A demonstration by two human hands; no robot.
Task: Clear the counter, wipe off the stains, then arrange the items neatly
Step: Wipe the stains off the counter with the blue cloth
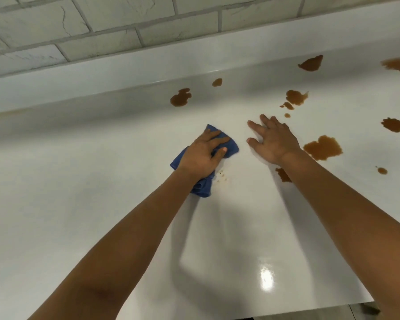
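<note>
- The blue cloth (232, 147) lies bunched on the white counter (102, 181) under the left grip (202, 155). The grip's straight fingers press it flat, and cloth shows beyond the fingertips and beneath the wrist.
- Its long axis runs near to far, roughly along the forearm.
- The right grip (274, 143) rests flat just beside the cloth, fingers spread and holding nothing.
- Brown stains (322, 147) dot the counter to the right.

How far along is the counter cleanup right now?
Done: the counter left of the blue cloth shows no stains. In hand: the left hand presses the cloth flat onto the counter, next to faint specks; the right hand rests open alongside. Left: many brown stains to the right and toward the wall, the largest beside the right wrist. No arranging shows yet.
</note>
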